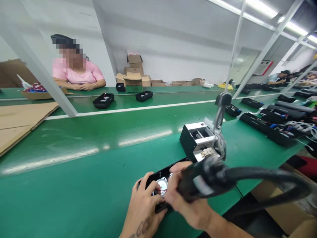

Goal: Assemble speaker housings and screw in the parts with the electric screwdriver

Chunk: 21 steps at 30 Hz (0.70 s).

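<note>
My right hand (185, 201) is wrapped round a black electric screwdriver (198, 180), which hangs from a cord and leans down toward a long black speaker housing (158, 174). Inside the housing sits a round silver speaker (162, 183) with a red wire beside it. My left hand (145, 201) grips the near left end of the housing, fingers bent over its edge and into it. The screwdriver's tip is hidden behind my right fingers. Just beyond the housing stands a white and black screw feeder box (195, 137).
Open black housings (104, 100) lie on the far belt. More housings and white cables (300, 129) crowd the right side. Flat cardboard (24, 120) lies at left. A person in a pink shirt (76, 74) sits opposite, hands together. A thick cable (262, 173) loops at right.
</note>
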Motion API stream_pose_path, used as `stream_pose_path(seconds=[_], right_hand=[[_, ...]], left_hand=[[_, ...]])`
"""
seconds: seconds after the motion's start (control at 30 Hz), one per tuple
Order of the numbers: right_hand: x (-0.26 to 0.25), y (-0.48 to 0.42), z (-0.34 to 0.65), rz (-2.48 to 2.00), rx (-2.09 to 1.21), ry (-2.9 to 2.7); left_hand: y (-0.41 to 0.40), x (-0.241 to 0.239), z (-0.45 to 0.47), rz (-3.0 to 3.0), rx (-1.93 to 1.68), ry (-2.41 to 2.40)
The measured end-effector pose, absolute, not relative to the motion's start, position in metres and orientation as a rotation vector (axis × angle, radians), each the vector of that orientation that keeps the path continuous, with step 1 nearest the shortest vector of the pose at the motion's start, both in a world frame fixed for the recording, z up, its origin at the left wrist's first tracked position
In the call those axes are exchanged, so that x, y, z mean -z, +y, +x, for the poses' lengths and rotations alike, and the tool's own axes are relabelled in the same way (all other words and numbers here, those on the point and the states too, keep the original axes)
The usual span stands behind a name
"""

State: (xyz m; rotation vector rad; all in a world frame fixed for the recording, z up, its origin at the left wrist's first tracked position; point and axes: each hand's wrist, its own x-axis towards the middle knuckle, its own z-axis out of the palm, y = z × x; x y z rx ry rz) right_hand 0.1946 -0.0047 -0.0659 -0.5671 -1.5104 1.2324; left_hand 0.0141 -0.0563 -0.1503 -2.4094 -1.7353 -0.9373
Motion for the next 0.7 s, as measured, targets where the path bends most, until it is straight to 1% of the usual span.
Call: stream_pose_path(seconds=[0.1,0.17,0.27,0.37,0.47,0.53,0.7], right_hand=[[0.041,0.020,0.229,-0.468,-1.104,-1.255],[0.030,0.046,0.256,-0.567,-0.891,-1.138],[0.033,0.086,0.289,-0.726,-0.586,-1.118],[0.046,0.109,0.304,-0.814,-0.497,-1.178],[0.053,0.111,0.306,-0.881,-0.528,-1.283],[0.050,0.105,0.307,-0.888,-0.617,-1.342],[0.039,0.070,0.299,-0.685,-1.034,-1.282]], left_hand=[[-0.068,0.153,-0.015,-2.441,0.799,-1.731],[-0.077,0.155,-0.035,-2.401,0.747,-1.688],[-0.079,0.149,-0.050,-2.334,0.722,-1.523],[-0.069,0.127,-0.036,-2.320,0.670,-1.264],[-0.056,0.108,-0.008,-2.342,0.634,-1.159],[-0.051,0.107,0.007,-2.359,0.627,-1.153],[-0.054,0.135,0.017,-2.420,0.571,-1.304]])
